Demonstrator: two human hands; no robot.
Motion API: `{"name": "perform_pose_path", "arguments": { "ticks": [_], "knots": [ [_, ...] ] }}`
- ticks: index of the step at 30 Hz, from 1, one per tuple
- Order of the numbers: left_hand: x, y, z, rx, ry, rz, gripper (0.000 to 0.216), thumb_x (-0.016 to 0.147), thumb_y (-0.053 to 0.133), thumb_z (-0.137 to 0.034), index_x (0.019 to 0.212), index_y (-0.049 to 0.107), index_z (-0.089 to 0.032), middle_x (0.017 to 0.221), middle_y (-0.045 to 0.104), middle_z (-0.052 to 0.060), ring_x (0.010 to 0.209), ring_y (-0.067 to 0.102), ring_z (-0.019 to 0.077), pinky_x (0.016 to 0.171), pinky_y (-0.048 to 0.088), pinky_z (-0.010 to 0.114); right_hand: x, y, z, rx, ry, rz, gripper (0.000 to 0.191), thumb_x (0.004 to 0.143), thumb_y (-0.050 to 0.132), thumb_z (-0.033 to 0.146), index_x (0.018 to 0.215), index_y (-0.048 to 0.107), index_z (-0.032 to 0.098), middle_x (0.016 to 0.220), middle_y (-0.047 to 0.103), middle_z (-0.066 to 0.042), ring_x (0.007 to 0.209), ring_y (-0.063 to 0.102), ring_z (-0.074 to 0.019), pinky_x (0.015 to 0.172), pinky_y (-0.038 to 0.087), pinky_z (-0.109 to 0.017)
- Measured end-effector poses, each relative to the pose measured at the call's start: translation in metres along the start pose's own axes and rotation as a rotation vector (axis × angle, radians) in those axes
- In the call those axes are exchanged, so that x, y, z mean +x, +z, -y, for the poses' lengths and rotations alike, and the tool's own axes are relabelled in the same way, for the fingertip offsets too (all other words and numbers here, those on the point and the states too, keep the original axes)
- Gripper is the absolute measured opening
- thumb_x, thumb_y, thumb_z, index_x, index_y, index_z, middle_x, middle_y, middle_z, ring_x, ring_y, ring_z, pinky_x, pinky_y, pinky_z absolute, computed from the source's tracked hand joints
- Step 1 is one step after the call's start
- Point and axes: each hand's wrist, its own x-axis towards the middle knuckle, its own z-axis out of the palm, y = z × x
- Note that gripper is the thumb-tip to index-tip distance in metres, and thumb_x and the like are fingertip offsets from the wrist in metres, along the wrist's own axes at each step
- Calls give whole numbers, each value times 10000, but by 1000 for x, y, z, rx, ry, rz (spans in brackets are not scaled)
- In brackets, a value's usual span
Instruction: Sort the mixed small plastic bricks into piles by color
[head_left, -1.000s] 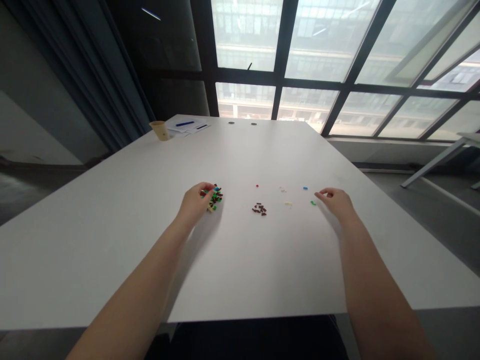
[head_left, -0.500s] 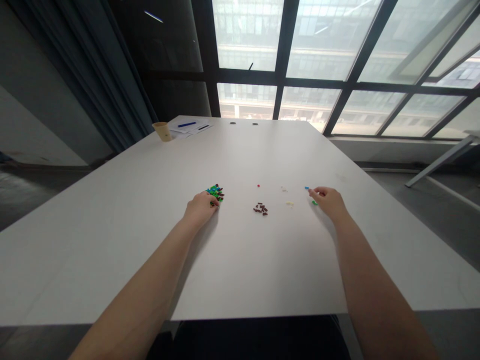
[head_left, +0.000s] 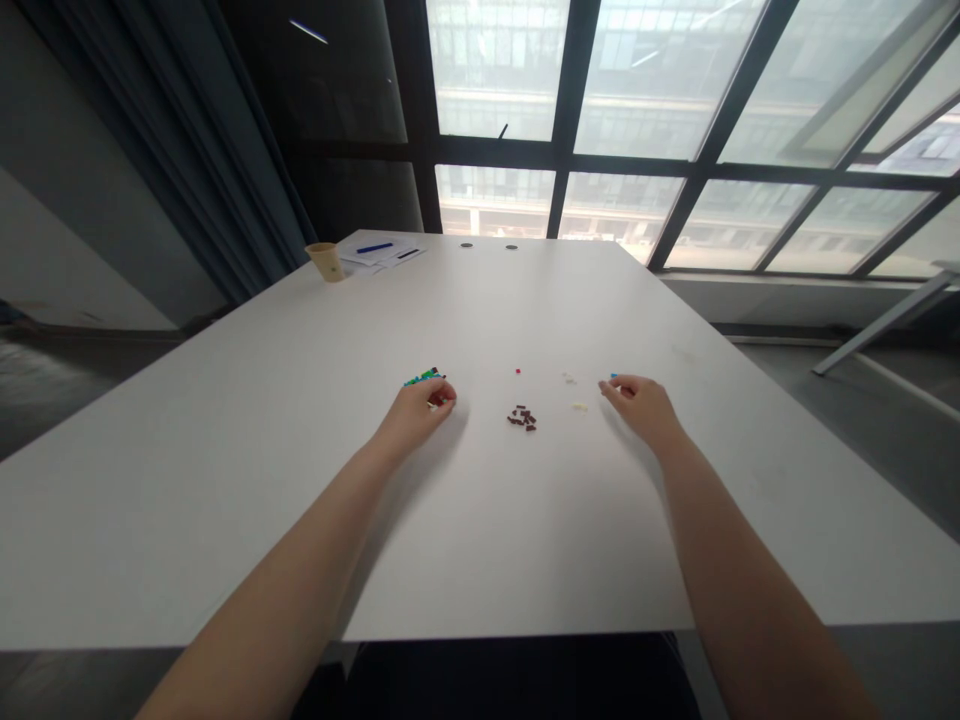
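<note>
My left hand (head_left: 414,412) is closed in a pinch at the near side of a mixed pile of small green, blue and brown building bricks (head_left: 426,376), covering part of it. What its fingertips hold, if anything, is too small to make out. My right hand (head_left: 641,408) has its thumb and fingers drawn together above the table, left of a blue brick (head_left: 613,376) that it partly hides. Anything between these fingertips is not distinguishable. Between the hands lie a group of dark brown bricks (head_left: 522,418), one red brick (head_left: 517,371), several white bricks (head_left: 570,380) and pale yellow bricks (head_left: 580,407).
The white table (head_left: 525,540) stretches towards the windows. At its far left stand a paper cup (head_left: 325,264) and papers (head_left: 390,262) with a blue pen (head_left: 374,248) on them. Two round dark discs sit at the far edge.
My left hand has moved slightly right, over the near part of the pile. My right hand has shifted left, and the green brick near it is out of sight.
</note>
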Motion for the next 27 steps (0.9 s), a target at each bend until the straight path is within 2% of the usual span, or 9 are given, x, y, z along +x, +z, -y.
{"name": "perform_pose_path", "arguments": {
  "ticks": [6,9,14,18,22,27],
  "knots": [
    [-12,22,-34,-564,15,77,229,697,620,-351,814,622,-155,783,637,50,711,578,138,650,454,253,-17,14,43,170,-212,49,313,774,483,406,605,598,168,482,390,32,494,367,-92,519,276,-228],
    [-17,31,-42,-690,-8,83,228,669,662,-338,802,624,-157,765,643,42,706,580,134,660,455,255,-25,21,60,272,-313,62,287,790,491,371,612,593,171,508,439,24,502,366,-91,508,280,-227],
    [-21,31,-51,-646,38,100,123,677,662,-263,735,627,-161,715,626,25,658,551,119,616,430,242,-33,24,72,365,-407,89,248,803,502,317,628,597,168,531,494,15,514,378,-90,511,295,-227],
    [-23,28,-56,-567,126,56,57,681,659,-211,703,630,-167,734,608,24,674,539,119,627,424,246,-35,24,74,383,-431,103,221,800,512,281,636,602,164,541,499,18,520,380,-84,524,302,-228],
    [-23,28,-55,-498,225,46,50,702,653,-229,721,648,-183,736,597,26,691,537,126,652,425,260,-37,24,76,411,-463,108,183,795,518,262,679,623,167,568,517,14,528,391,-85,533,314,-231],
    [-23,29,-52,-454,256,44,57,711,650,-247,737,664,-199,734,585,28,701,535,133,656,423,264,-41,25,79,477,-534,105,114,773,551,247,786,643,182,606,530,13,538,401,-87,540,338,-230]
  ]
}}
